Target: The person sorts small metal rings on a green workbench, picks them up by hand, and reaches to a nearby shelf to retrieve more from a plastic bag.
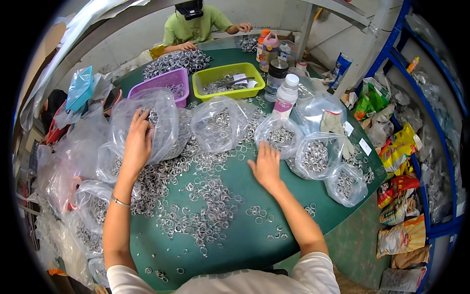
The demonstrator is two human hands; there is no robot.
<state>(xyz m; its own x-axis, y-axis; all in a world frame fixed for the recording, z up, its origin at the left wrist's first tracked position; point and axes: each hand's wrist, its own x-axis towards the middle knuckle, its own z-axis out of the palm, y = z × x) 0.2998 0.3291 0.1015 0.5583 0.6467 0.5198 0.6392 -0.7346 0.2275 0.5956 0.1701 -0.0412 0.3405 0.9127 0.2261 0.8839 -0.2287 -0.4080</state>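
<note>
From where I stand, the person's left hand is at the mouth of a large clear bag, fingers bent against the plastic; I cannot tell whether they are pinched together on anything, as the fingertips are partly lost against grey rings inside. The right hand has its fingers stretched out and its thumb apart, clamped on nothing that I can see, the fingertips right at the near edge of a smaller clear bag holding more rings. Between the two hands sits another open bag, and nearer the person the loose metal rings lie scattered over the green table, heaped thickest beside the left forearm. Just right of the right hand are two more bags of rings, a fuller one and a small one. Beyond the left hand stands a purple tub, with a yellow-green tub to its right; beyond the right hand is a white bottle. Farthest out, across the table, a co-worker in a green shirt has both hands near other heaps.
</note>
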